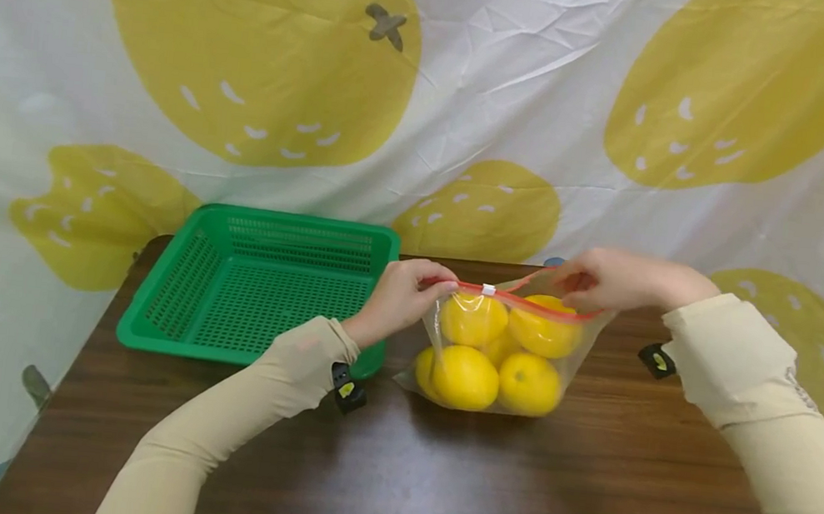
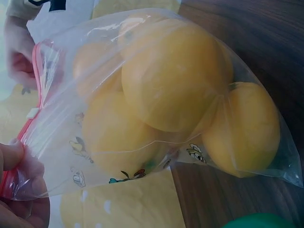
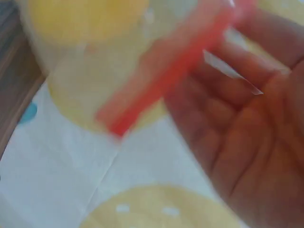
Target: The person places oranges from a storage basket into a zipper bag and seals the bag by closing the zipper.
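Note:
A clear zip bag with a red closure strip stands on the table, holding several yellow lemons. My left hand pinches the bag's upper left corner between thumb and fingers. In the left wrist view the lemons press against the plastic, and a white slider sits on the red strip, a short way from the thumb. My right hand is at the bag's right, parted side of the mouth. In the right wrist view its palm and loosely extended fingers lie by the blurred red strip.
A green perforated basket stands left of the bag, close to my left forearm, with no fruit in it. The brown wooden table runs back to a white cloth printed with large yellow fruit.

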`<state>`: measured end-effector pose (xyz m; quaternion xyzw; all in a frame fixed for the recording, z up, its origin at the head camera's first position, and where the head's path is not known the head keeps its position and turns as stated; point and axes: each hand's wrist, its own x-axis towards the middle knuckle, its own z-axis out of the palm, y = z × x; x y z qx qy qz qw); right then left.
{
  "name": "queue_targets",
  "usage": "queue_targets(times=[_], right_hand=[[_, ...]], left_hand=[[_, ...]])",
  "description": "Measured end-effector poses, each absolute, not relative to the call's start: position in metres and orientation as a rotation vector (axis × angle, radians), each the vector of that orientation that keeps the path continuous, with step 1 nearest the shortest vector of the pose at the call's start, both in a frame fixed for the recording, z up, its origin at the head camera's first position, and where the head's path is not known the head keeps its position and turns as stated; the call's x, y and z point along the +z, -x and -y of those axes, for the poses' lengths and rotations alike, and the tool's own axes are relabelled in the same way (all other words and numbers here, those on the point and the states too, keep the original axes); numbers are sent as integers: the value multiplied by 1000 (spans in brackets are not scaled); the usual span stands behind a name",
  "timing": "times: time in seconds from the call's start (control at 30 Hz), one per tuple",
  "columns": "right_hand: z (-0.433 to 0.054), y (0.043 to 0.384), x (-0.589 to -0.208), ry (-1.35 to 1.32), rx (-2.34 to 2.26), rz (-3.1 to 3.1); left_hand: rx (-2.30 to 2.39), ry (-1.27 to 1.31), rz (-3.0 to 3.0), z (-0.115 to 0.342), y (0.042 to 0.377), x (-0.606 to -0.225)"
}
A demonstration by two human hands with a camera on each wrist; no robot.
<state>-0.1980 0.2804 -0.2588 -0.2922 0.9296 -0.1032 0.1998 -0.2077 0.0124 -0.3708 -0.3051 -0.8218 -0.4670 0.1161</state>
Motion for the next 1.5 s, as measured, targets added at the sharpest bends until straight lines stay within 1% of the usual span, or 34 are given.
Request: queue_targets(times=[0.2, 0.4, 0.47, 0.63, 0.73, 0.83, 0.9, 0.97, 1.1, 1.13, 1.23, 1.37, 1.5], right_hand=[[-314, 189, -262, 815, -359, -2717], [-340, 186, -289, 1036, -470, -2892], [-347, 184, -295, 1072, -503, -2965], [-355, 183, -303, 986, -496, -3041], [-353, 184, -301, 994, -464, -3044], [-341, 185, -292, 1065, -409, -3031], [-324, 186, -284, 1115, -379, -3011], [-301, 190, -279, 1252, -380, -2982], [-247, 198, -276, 1440, -403, -2860], [-236, 200, -278, 1468, -401, -2831], [-209, 205, -285, 1445, -354, -2787], [-196, 208, -295, 1457, -295, -2801], [-199, 207, -298, 1478, -314, -2840]], left_hand=[[-1379, 891, 2399, -12, 208, -372], [-1409, 879, 2386, -8, 208, -373], [-1408, 878, 2382, -6, 208, -374], [-1384, 883, 2376, -3, 209, -374], [-1377, 884, 2373, -4, 209, -375], [-1374, 888, 2374, -4, 208, -375], [-1376, 891, 2370, -4, 207, -375], [-1374, 891, 2363, -5, 207, -375], [-1360, 885, 2356, -5, 207, -374], [-1358, 885, 2357, -5, 207, -373], [-1361, 881, 2362, -5, 206, -374], [-1380, 878, 2364, -5, 204, -374], [-1389, 898, 2343, -6, 204, -373]])
